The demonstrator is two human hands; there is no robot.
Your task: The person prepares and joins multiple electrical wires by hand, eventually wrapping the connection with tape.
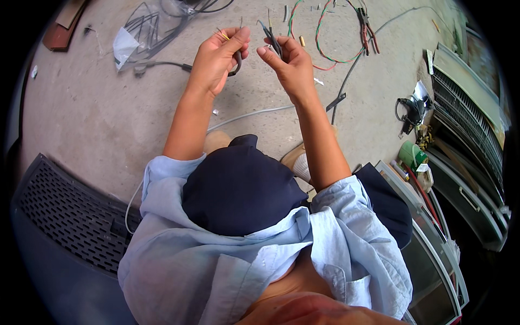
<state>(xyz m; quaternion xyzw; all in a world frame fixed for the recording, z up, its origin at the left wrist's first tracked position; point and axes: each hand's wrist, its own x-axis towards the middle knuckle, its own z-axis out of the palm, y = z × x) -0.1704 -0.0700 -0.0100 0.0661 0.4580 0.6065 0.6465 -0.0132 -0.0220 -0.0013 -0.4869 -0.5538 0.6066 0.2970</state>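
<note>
Both hands are raised in front of me over the floor. My left hand [219,59] pinches a black cable [238,62] near its end, with thin yellow and bare wire ends poking out past the fingertips. That cable bends below the fingers; a black lead running to a plug [141,69] passes behind the wrist and seems to join it. A short gap away, my right hand [292,62] is closed around a dark cable [275,46], whose separate thin wires point up and away. The two sets of wire ends are close but apart.
Red-and-green twisted wire [318,46] loops on the concrete floor beside red-handled pliers [364,24]. Grey cable in a clear plastic bag [154,35] lies far left. A grey cord [254,112] crosses the floor. Metal panels [471,92] and a green can [413,154] stand right; a perforated dark panel [70,216] lies left.
</note>
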